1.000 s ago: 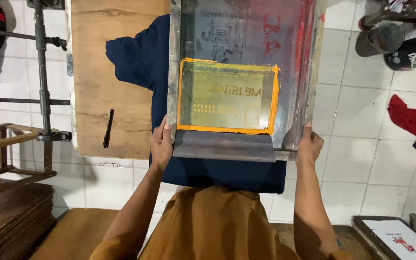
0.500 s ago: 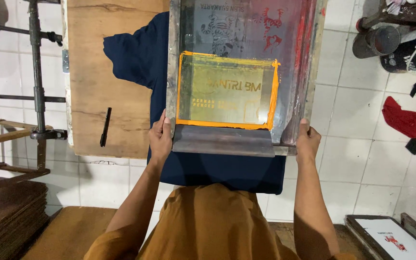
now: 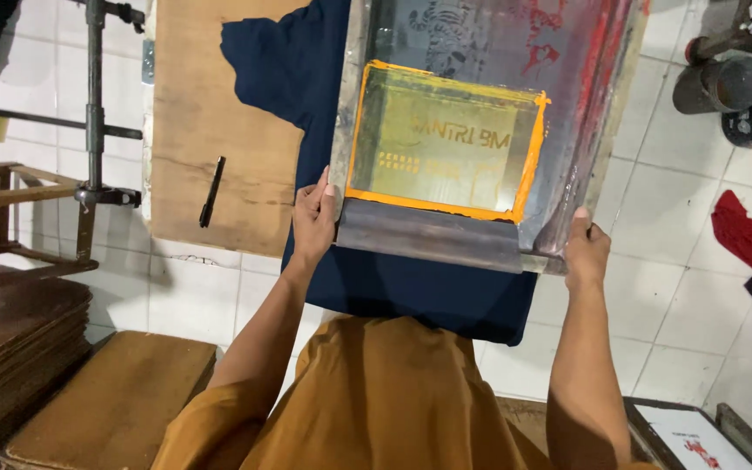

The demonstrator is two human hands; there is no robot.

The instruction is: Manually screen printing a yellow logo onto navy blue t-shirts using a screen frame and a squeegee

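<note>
Gripping the printing screen [image 3: 480, 130] at its near corners, left hand [image 3: 313, 222] and right hand [image 3: 587, 252] overhang open tiled floor [image 3: 681, 252].

Orange-taped grey screen frame [image 3: 446, 130] streaked red, over navy shirt [image 3: 411, 287]; brown bench [image 3: 211, 130], black marker [image 3: 211, 191], white-tiled floor [image 3: 681, 287].

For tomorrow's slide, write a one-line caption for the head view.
Both hands, left hand and right hand, grip the near corners of a printing screen frame over a navy shirt on a wooden board.
</note>
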